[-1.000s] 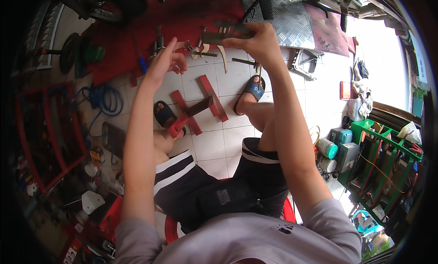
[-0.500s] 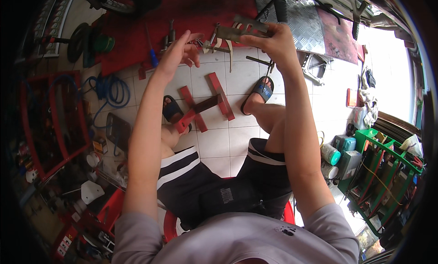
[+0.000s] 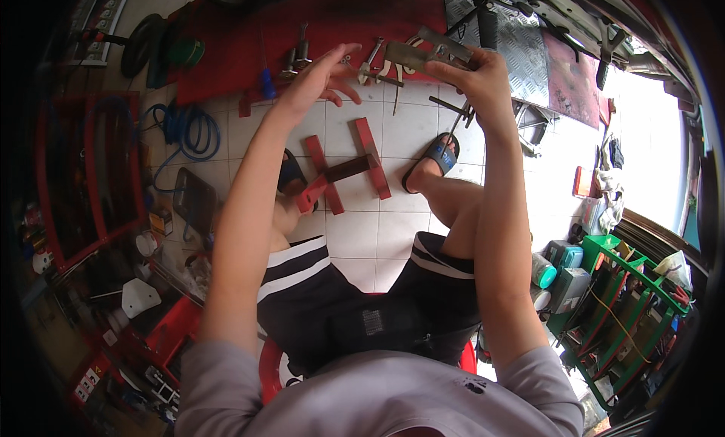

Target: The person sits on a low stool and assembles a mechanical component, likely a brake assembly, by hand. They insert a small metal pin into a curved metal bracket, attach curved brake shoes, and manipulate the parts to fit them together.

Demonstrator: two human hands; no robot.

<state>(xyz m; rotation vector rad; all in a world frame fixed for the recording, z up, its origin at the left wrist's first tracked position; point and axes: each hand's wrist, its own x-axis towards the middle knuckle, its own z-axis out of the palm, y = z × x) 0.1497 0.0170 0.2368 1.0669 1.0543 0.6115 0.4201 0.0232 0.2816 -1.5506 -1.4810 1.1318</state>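
My right hand [image 3: 487, 84] grips a dull grey metal piece with two flat, plate-like arms [image 3: 408, 56], held up over the edge of a red work platform [image 3: 226, 41]. Its exact kind is unclear. Across from it, my left hand [image 3: 321, 82] is empty, with fingers spread and slightly curled. Beside that hand lie a blue-handled screwdriver [image 3: 268, 84] and several metal tools [image 3: 300, 50]. Between my hands are a wrench-like tool [image 3: 371, 56] and pale curved parts [image 3: 415, 41], partly behind the metal piece.
An H-shaped red metal stand [image 3: 351, 169] rests on the tiled floor between my feet. Coiled blue hose [image 3: 189, 135] and a red rack [image 3: 91, 173] are at left. On the right stands a green rack of tools [image 3: 604, 244]. Motorcycle parts [image 3: 604, 56] overhang the far right.
The view has shifted a little, so the platform and tools appear farther right. Both hands also appear farther right, and the metal piece stays in my right hand. My left hand stays empty.
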